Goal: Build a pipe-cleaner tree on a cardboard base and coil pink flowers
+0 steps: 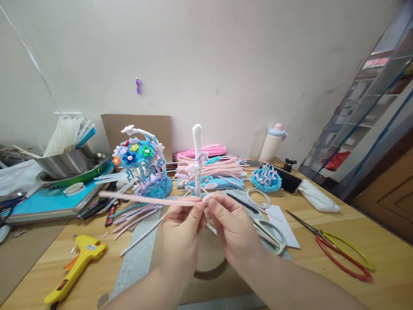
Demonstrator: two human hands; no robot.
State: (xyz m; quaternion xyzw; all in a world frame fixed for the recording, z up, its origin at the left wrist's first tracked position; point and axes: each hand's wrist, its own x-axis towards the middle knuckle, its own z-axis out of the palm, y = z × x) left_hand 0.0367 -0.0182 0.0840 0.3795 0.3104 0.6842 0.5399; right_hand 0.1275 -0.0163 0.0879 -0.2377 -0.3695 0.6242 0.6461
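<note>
Both hands meet at the middle of the view around one pale pink pipe cleaner (145, 199). Its long straight end sticks out to the left, past my left hand (182, 228), whose thumb and fingers pinch it. At its other end my right hand (232, 221) grips a small coiled part (207, 198) between thumb and forefinger. Just behind the fingers stands an upright white fuzzy stem (197, 161) with lilac flowers on it. To its left is a blue jellyfish-like pipe-cleaner piece (135, 153) with colourful flowers, on a blue base.
A yellow glue gun (79, 267) lies at the left front. Red-and-yellow-handled scissors (342, 254) and pale green scissors (272, 237) lie at right. Pipe-cleaner bundles (209, 168) sit behind. A bottle (272, 144), phone (288, 180) and steel bowl (66, 162) stand farther back.
</note>
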